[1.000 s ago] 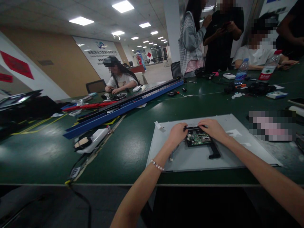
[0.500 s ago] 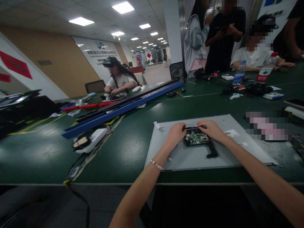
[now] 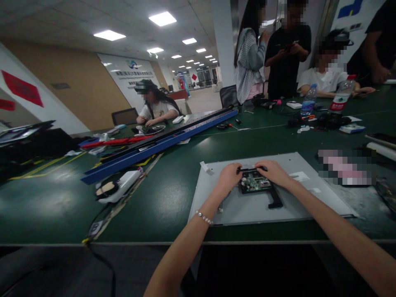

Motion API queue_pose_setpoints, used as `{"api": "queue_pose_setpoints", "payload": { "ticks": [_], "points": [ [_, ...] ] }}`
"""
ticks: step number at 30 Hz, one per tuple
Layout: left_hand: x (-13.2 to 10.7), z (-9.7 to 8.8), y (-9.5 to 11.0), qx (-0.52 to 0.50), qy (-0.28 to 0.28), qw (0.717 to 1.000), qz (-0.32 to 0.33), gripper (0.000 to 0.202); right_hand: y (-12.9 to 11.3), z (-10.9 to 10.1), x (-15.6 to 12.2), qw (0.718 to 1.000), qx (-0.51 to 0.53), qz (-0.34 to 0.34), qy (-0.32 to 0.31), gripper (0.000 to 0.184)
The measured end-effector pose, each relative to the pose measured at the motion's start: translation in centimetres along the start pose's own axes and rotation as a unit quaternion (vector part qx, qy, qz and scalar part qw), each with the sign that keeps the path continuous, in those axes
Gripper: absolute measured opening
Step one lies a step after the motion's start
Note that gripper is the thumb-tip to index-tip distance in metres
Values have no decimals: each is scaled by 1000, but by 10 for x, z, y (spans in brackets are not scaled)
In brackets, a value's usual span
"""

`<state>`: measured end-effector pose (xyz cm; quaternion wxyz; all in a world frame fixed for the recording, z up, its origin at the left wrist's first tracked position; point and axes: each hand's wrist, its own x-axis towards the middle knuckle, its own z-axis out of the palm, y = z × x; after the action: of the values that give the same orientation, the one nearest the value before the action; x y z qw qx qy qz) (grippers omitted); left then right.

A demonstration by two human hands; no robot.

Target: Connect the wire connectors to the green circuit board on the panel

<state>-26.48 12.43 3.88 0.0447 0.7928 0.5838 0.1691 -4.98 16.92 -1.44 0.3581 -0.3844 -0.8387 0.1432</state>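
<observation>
A black plastic frame [image 3: 275, 200] with a green circuit board [image 3: 255, 182] inside lies over a flat grey metal panel [image 3: 222, 213] on the table. My left hand [image 3: 230, 176] has its fingers closed on the frame's far left corner. On the far right corner, my right hand [image 3: 271, 170] grips the same frame between thumb and fingers. The frame's black arm sticks out toward me at the right. White tape [image 3: 206, 168] is stuck near the panel's far left corner. My fingertips are partly hidden behind the frame's far edge.
Left of the panel lies a white device [image 3: 123, 185] with a black strap and cable. Long blue rails [image 3: 167, 142] cross the green table [image 3: 154, 214]. Two bottles, one a red-capped bottle [image 3: 342, 97], stand at the back right. Several people are around the table.
The camera view has shifted slightly. Both hands keep their hold on the frame, with little visible movement against the panel.
</observation>
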Motion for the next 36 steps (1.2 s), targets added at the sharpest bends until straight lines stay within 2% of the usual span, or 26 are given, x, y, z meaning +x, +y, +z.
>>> {"api": "queue_pose_setpoints", "payload": {
  "ticks": [8, 15, 19, 23, 26, 30, 36],
  "points": [
    [-1, 0, 1, 2, 1, 1000, 3, 29, 0, 1, -1, 1000, -3, 4, 4, 21],
    [3, -5, -3, -31, 20, 999, -6, 32, 2, -1, -1, 999, -2, 17, 38, 26],
    [8, -27, -21, -13, 61, 997, -52, 31, 4, -4, 1, 998, -7, 34, 61, 30],
    [5, -54, -56, 71, 88, 981, -155, 33, 5, -5, 0, 996, -13, 46, 73, 29],
    [-1, -66, -81, 96, 56, 969, -219, 45, 4, -3, 0, 996, -16, 49, 75, 27],
    [-7, -69, -99, 85, -11, 964, -252, 56, 5, -3, -1, 996, -22, 49, 72, 27],
    [-5, -61, -103, 49, -41, 969, -238, 37, 5, -3, -2, 997, -26, 44, 65, 27]
  ]
}}
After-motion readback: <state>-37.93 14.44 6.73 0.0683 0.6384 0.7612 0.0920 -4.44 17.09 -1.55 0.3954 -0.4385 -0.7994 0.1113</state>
